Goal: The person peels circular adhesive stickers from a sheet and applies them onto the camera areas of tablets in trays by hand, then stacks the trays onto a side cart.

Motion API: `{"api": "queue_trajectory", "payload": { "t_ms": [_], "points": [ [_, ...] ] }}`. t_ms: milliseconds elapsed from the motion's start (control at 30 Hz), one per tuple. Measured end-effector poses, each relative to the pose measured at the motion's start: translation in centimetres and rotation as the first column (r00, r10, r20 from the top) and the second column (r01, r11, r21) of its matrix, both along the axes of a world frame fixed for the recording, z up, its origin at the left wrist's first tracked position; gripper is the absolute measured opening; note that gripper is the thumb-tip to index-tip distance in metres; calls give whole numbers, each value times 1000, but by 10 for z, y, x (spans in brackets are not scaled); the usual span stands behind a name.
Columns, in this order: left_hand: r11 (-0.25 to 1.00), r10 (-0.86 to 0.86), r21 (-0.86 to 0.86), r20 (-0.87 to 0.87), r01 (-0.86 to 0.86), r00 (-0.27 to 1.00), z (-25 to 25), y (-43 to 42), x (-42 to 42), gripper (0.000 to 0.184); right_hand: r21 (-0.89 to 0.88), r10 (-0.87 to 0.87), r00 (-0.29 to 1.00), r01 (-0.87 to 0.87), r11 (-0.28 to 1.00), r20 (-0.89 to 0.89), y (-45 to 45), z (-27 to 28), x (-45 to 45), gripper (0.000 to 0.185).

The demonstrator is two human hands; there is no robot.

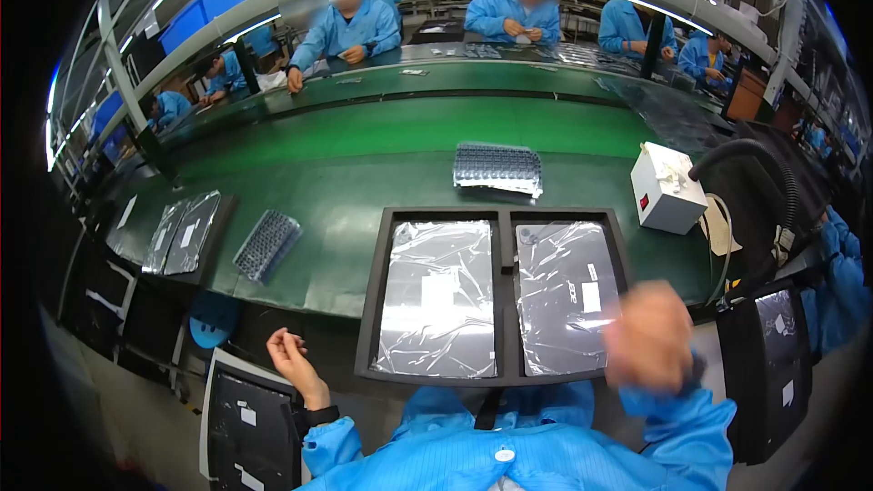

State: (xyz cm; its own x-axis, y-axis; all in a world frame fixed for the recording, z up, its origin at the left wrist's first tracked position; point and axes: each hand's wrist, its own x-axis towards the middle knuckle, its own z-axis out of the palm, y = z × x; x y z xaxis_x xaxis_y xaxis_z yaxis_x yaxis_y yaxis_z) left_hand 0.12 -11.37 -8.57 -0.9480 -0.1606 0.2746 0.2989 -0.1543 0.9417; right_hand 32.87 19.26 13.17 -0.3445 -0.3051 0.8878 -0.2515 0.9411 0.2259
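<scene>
Right hand (650,336): blurring, hovering over or beside the near right corner of the right film-wrapped panel (555,309); finger state, cannot tell. That panel, 1 of 2, is lying mostly leftward and slightly forward of this nearer hand, its long axis running away from the body. Left film-wrapped panel (441,327): sitting farther left, sharing the black tray (373,309). Left hand (296,368): hanging left of the tray, fingers loosely curling, showing no held item; fingertip contact, cannot tell.
</scene>
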Motion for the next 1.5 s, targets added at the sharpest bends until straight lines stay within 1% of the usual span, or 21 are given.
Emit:
{"api": "queue_trajectory", "payload": {
  "t_ms": [33, 100, 133, 200, 367, 533, 667, 733, 767, 900, 967, 1000, 1067, 1100, 1133, 1167, 1200, 1267, 1300, 1400, 1500],
  "points": [
    [1000, -19, 13, -14, 20, 1000, 23, 8, 0, 10, -45, -125, 990, 128, 991, 58, 17, 5, -31, 20],
    [992, -106, 56, -81, 111, 991, 65, 29, 1, 10, -332, -97, 950, 198, 922, 296, 56, -2, -88, 23],
    [977, -176, 104, -105, 187, 979, 91, 43, 8, 10, -327, -150, 893, 305, 894, 423, 83, -18, -110, 27],
    [928, -345, 91, -162, 362, 925, 134, 69, 20, 10, -88, -318, 718, 465, 881, 619, 137, -59, -150, 36],
    [770, -621, -92, -332, 631, 710, 192, 116, 40, 11, 86, -556, 611, 626, 775, 563, 182, -111, -212, 62],
    [554, -827, -180, -229, 813, 513, 197, 149, 37, 13, 83, -531, 615, 605, 792, 583, 190, -106, -211, 54],
    [407, -912, -144, -118, 902, 393, 181, 175, 33, 13, 96, -423, 507, 549, 830, 751, 192, -93, -205, 37],
    [377, -926, -168, -83, 911, 368, 172, 185, 31, 13, -26, -326, 560, 529, 848, 762, 193, -92, -202, 31],
    [339, -941, -178, -49, 924, 336, 169, 188, 32, 14, -41, -312, 719, 427, 903, 621, 199, -102, -205, 27],
    [261, -961, -175, 48, 949, 273, 161, 199, 37, 17, -4, -389, 741, 467, 884, 548, 203, -109, -207, 21],
    [203, -971, -160, 92, 966, 219, 155, 204, 34, 25, -66, -378, 841, 434, 898, 387, 198, -95, -204, 17],
    [176, -973, -100, 136, 979, 189, 153, 206, 32, 33, -67, -374, 843, 431, 900, 387, 188, -84, -200, 17],
    [180, -967, 346, 236, 921, 100, 156, 212, 31, 38, -133, -292, 911, 341, 931, 290, 163, -63, -186, 22],
    [185, -965, 346, 239, 920, 104, 158, 213, 27, 38, -99, -251, 938, 281, 955, 241, 147, -55, -177, 24],
    [165, -973, 486, 224, 858, 60, 159, 214, 22, 38, -14, -228, 958, 234, 972, 174, 133, -55, -167, 25],
    [141, -979, 617, 201, 774, 17, 157, 214, 19, 38, 50, -214, 949, 208, 977, 233, 116, -53, -150, 29],
    [142, -979, 622, 204, 770, 16, 150, 214, 19, 38, 119, -190, 957, 167, 979, 219, 102, -56, -137, 31],
    [190, -976, 371, 174, 909, 132, 134, 215, 20, 34, 245, -230, 927, 159, 956, 296, 74, -57, -107, 27],
    [97, -987, 373, 152, 923, 42, 132, 215, 23, 30, 192, -208, 907, 145, 971, 367, 60, -58, -94, 26],
    [37, -959, 229, 281, 973, -29, 149, 206, 42, 27, -107, 10, 811, 65, 992, 585, 34, -28, -67, 28],
    [-162, -913, 64, 368, 985, -174, 159, 208, 54, 28, -492, 121, 834, 195, 848, 538, 39, -18, -71, 30]
  ]
}}
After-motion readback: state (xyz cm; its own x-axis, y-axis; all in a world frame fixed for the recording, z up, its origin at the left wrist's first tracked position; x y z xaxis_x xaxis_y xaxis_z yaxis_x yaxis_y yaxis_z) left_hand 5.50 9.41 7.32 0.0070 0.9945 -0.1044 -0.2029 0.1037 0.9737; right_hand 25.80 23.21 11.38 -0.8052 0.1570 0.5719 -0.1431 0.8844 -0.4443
